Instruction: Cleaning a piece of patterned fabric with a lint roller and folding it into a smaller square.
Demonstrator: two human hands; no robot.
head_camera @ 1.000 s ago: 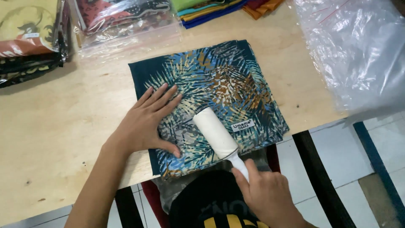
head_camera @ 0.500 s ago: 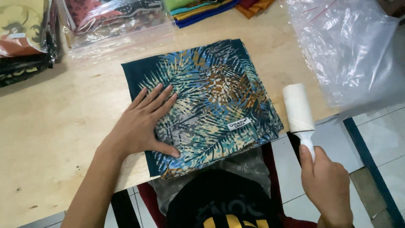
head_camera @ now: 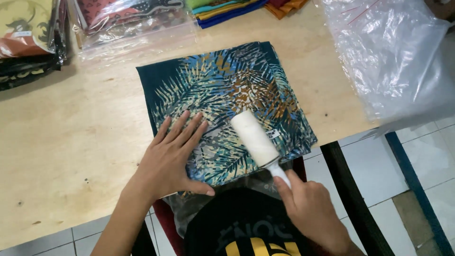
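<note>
Roller back on cloth | right hand [head_camera: 310,208] clamps lint roller [head_camera: 255,139] | left hand [head_camera: 173,159] flat, fingers spread, on folded cloth [head_camera: 222,90]

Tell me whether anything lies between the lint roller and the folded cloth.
Nothing visible does. The lint roller, held by the right hand, rests directly on the folded leaf-print cloth; the left hand presses beside it.
</note>
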